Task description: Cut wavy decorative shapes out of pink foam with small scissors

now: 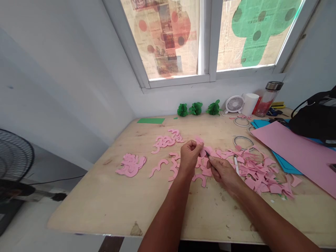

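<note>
Near the middle of the table, my left hand point(189, 154) pinches a pink paper piece point(208, 150) between thumb and fingers. My right hand point(222, 170) is closed on what look like dark scissors point(207, 153); their tip meets the paper and the handles are hidden in my palm. Curved pink cut-outs point(174, 165) lie around and partly behind my left hand. Farther left are a single wavy pink strip point(158, 168) and a stack of scalloped pink shapes point(131, 164). To the right of my right hand spreads a heap of pink paper scraps point(258, 173), with a white pen point(236, 164) at its near side.
Green paper ornaments point(196, 109), a small white fan point(234, 104) and a glass bottle point(268, 99) stand along the wall. Metal rings point(243, 142), pink sheets point(301, 154), blue sheets point(283, 162) and a black bag point(315, 119) occupy the right. A floor fan point(15, 154) stands left.
</note>
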Demonstrator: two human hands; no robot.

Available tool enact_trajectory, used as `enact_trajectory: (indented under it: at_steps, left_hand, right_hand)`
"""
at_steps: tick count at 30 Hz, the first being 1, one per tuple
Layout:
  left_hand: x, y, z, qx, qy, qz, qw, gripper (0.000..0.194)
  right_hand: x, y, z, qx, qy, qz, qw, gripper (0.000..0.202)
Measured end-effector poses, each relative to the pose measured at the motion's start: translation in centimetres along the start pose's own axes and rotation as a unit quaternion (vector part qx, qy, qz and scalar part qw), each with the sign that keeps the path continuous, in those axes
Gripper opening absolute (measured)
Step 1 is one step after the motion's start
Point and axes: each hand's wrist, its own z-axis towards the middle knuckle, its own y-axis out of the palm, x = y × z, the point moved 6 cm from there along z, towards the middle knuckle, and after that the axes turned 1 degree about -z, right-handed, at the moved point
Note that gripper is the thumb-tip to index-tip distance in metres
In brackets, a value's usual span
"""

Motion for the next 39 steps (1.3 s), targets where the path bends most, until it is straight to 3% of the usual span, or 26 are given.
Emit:
enact_trajectory:
  at_steps: [22,39]
  left_hand:
    - [-0.01,0.31,-0.21,-0.017,-0.018,-0.031,0.999,0.029]
    - [0.83,0.65,-0.58,-0.041,0.006,-0.007,0.999,0.029]
  right_hand:
    - [-0.16,-0.11,0.15,-0.005,-0.015,-0.026,1.000,0.035]
    - [-0.43,-0.04,0.08,0.003,-0.013,-0.055,0.998,0.037]
